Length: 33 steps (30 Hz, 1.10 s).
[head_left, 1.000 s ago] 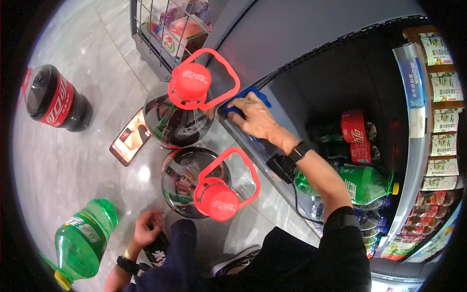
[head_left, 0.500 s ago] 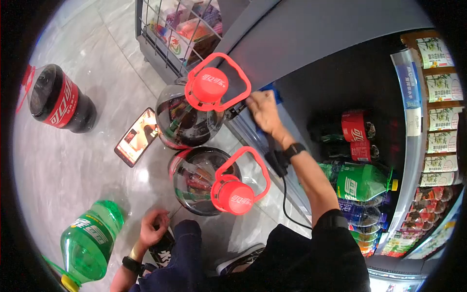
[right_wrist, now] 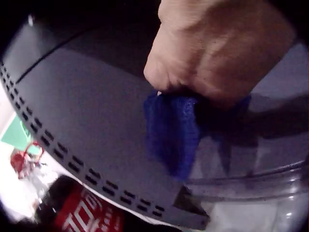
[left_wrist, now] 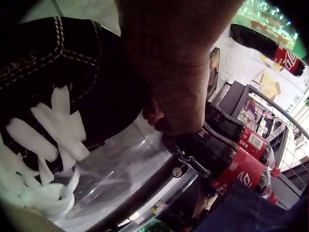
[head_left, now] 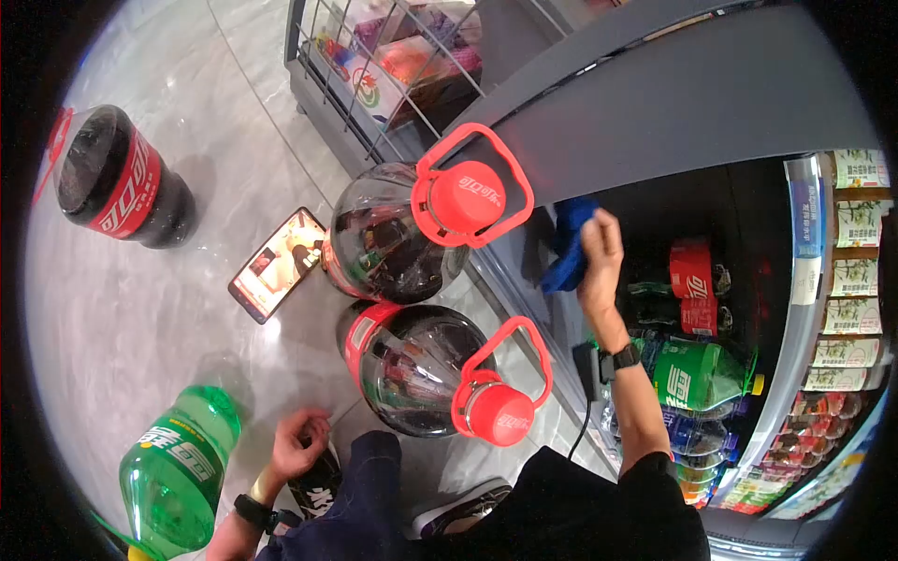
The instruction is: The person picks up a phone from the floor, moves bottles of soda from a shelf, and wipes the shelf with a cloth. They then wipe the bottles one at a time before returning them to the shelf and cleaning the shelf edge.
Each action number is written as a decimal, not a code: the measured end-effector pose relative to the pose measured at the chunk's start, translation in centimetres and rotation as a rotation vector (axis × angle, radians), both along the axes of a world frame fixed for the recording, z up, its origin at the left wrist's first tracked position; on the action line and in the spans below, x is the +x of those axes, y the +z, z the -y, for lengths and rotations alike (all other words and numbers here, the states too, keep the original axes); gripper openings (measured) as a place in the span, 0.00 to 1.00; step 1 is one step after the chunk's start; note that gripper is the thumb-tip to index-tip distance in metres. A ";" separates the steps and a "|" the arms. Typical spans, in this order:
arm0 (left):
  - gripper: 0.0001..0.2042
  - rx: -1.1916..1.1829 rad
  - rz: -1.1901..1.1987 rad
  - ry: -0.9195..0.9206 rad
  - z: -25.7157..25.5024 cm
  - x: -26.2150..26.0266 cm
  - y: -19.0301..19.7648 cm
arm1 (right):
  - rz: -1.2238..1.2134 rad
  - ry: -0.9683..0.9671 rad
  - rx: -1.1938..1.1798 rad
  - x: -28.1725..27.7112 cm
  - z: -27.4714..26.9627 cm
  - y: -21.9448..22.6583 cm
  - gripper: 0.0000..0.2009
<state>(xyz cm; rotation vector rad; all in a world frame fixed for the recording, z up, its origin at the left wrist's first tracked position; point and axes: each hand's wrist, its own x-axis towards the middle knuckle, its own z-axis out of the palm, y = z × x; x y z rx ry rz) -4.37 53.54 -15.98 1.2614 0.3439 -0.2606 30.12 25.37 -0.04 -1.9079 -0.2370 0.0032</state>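
My right hand (head_left: 603, 271) grips a crumpled blue cloth (head_left: 567, 248) inside the lower part of a dark display cabinet. In the right wrist view the cloth (right_wrist: 171, 130) hangs below the curled fingers, close over the grey surface. Low by a black shoe (head_left: 316, 484) with white laces, my left hand (head_left: 297, 444) hangs loosely curled and holds nothing. Two big cola bottles with red handled caps, a farther one (head_left: 398, 243) and a nearer one (head_left: 421, 369), stand on the floor between the hands.
A phone (head_left: 278, 266) with a lit screen leans by the farther bottle. Another cola bottle (head_left: 126, 178) and a green soda bottle (head_left: 178, 467) are at the left. Bottles lie in the cabinet, including a green one (head_left: 697, 374). A wire basket (head_left: 374, 103) stands behind.
My right hand has carried the blue cloth from the cabinet's front edge deeper inside, toward the right. The head view has shifted slightly. My left hand keeps its place near the shoe.
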 end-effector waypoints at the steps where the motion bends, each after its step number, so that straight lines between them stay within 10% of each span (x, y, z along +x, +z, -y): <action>1: 0.16 -0.010 -0.014 -0.002 0.1 0.0 -0.1 | 0.088 0.081 -0.296 -0.7 0.3 -0.6 0.12; 3: 0.15 0.002 -0.005 -0.017 0.1 0.1 0.2 | 0.550 0.720 -0.971 -1.7 -1.2 -1.2 0.19; 4: 0.15 0.024 0.010 -0.022 0.0 0.3 0.3 | 0.549 0.713 -0.974 -1.8 -1.5 -2.2 0.19; 15: 0.13 0.121 -0.024 -0.099 0.4 -0.1 0.2 | 0.602 0.308 -0.893 -1.4 -5.1 -5.4 0.18; 17: 0.13 0.151 -0.052 -0.106 0.3 0.0 0.5 | -0.017 0.007 -0.255 -0.1 -5.5 -4.6 0.17; 20: 0.13 0.165 -0.027 -0.048 0.7 -0.2 0.3 | 0.108 -0.283 0.297 0.9 -3.9 -3.2 0.16; 24: 0.11 0.166 0.011 -0.036 0.8 0.2 0.6 | 0.574 0.027 -0.531 -1.2 -0.6 0.6 0.17; 27: 0.10 0.130 0.009 -0.025 1.3 0.6 1.2 | 0.568 0.273 -0.788 -0.7 0.4 -6.9 0.18; 33: 0.09 0.085 -0.181 0.040 0.9 -0.8 -0.7 | 0.416 -0.224 -0.610 7.2 -2.1 -8.5 0.15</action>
